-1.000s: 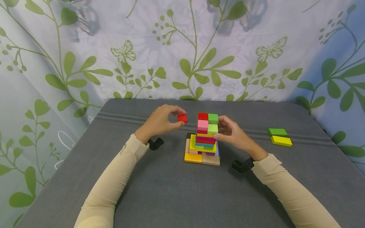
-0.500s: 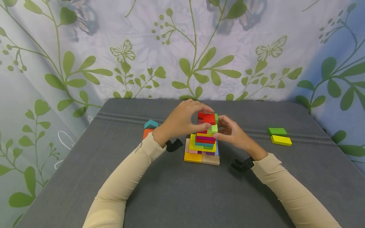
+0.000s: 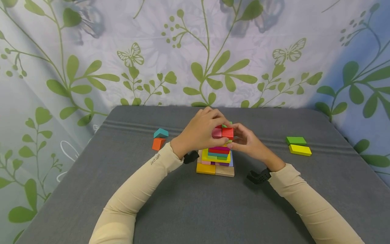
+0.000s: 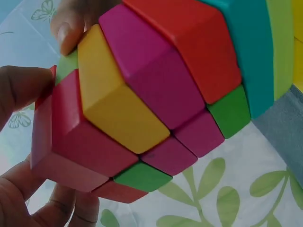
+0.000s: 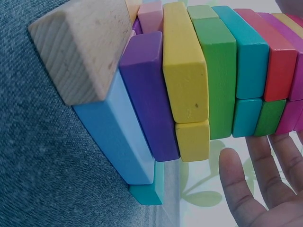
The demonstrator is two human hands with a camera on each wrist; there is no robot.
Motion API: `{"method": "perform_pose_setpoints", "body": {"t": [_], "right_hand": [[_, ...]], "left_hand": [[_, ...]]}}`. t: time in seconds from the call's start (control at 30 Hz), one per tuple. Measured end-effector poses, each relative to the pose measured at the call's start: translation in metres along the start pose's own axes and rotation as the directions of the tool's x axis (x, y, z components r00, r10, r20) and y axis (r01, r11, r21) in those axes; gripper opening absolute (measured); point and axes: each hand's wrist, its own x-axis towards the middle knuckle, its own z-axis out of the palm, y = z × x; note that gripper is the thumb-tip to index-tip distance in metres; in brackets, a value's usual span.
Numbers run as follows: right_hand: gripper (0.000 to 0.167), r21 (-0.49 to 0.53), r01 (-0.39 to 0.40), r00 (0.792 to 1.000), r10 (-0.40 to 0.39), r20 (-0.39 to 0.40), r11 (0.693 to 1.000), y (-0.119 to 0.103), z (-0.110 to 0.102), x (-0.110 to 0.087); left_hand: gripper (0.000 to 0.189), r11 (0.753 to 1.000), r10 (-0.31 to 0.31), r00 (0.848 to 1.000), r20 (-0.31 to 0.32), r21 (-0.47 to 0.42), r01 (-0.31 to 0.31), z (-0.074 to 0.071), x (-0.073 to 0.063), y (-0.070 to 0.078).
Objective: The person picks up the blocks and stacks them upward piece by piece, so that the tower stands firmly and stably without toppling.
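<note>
A tower of coloured wooden blocks (image 3: 219,151) stands on the grey table, with a yellow and a bare-wood block at its front base. My left hand (image 3: 202,128) reaches over its top and pinches a red block (image 3: 228,133), thumb in front and index finger above. That block sits low over a light green one at the front right, beside a pink block (image 3: 217,133). My right hand (image 3: 251,144) holds the tower's upper right side, thumb at the front corner. Its fingers (image 5: 265,165) reach the back face in the right wrist view. My left hand hides part of the top.
To the left lie a teal triangular block (image 3: 160,133) and an orange block (image 3: 158,143). A green block (image 3: 296,141) and a yellow block (image 3: 300,150) lie to the right. A leaf-patterned curtain (image 3: 146,64) hangs behind the table.
My left hand has carried the red block rightward from beside the tower to its upper front right, uncovering the teal and orange blocks. My right hand has stayed at the tower.
</note>
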Motion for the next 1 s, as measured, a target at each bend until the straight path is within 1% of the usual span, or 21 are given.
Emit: {"method": "perform_pose_setpoints", "body": {"t": [0.1,0.17,0.23,0.3,0.37,0.43,0.5,0.6,0.73,0.87,1.0], "right_hand": [[0.05,-0.005,-0.01,1.0,0.01,-0.003,1.0,-0.001,0.0,0.0],[0.051,-0.008,-0.018,1.0,0.018,-0.005,1.0,-0.002,0.0,0.0],[0.054,-0.011,-0.021,1.0,0.021,-0.007,1.0,-0.001,0.0,0.0],[0.058,-0.008,-0.017,1.0,0.017,-0.003,1.0,-0.001,0.0,0.0],[0.063,-0.004,-0.012,1.0,0.012,0.003,1.0,-0.001,0.0,-0.001],[0.066,0.002,0.003,1.0,-0.003,-0.001,1.0,-0.001,0.0,-0.001],[0.068,0.013,0.022,1.0,-0.022,-0.021,1.0,-0.003,-0.001,-0.002],[0.066,0.032,0.056,0.996,-0.054,-0.068,0.998,-0.005,0.0,-0.003],[0.06,0.034,0.079,0.992,-0.075,-0.102,0.996,-0.007,0.002,-0.003],[0.058,0.012,0.063,0.993,-0.062,-0.099,0.998,-0.009,0.003,-0.001],[0.061,-0.017,0.028,0.997,-0.029,-0.064,0.999,-0.015,-0.003,-0.001]], "left_hand": [[0.046,1.0,-0.011,1.0,-0.008,-0.007,0.011,-0.001,-0.001,-0.003],[0.056,0.998,-0.036,0.999,0.003,-0.053,0.037,-0.002,-0.004,-0.007],[0.066,0.988,-0.081,0.996,0.029,-0.132,0.084,-0.005,-0.008,-0.013],[0.073,0.964,-0.136,0.988,0.075,-0.219,0.15,-0.009,-0.013,-0.021],[0.078,0.932,-0.188,0.973,0.13,-0.288,0.219,-0.013,-0.018,-0.028],[0.08,0.906,-0.225,0.958,0.176,-0.325,0.272,-0.014,-0.022,-0.034],[0.081,0.887,-0.244,0.947,0.207,-0.347,0.304,-0.014,-0.025,-0.037],[0.078,0.871,-0.257,0.94,0.226,-0.368,0.327,-0.012,-0.027,-0.04],[0.074,0.862,-0.263,0.939,0.22,-0.384,0.331,-0.009,-0.028,-0.041],[0.073,0.863,-0.269,0.94,0.21,-0.382,0.332,-0.008,-0.028,-0.041],[0.076,0.857,-0.264,0.942,0.209,-0.398,0.328,-0.008,-0.028,-0.042]]}}
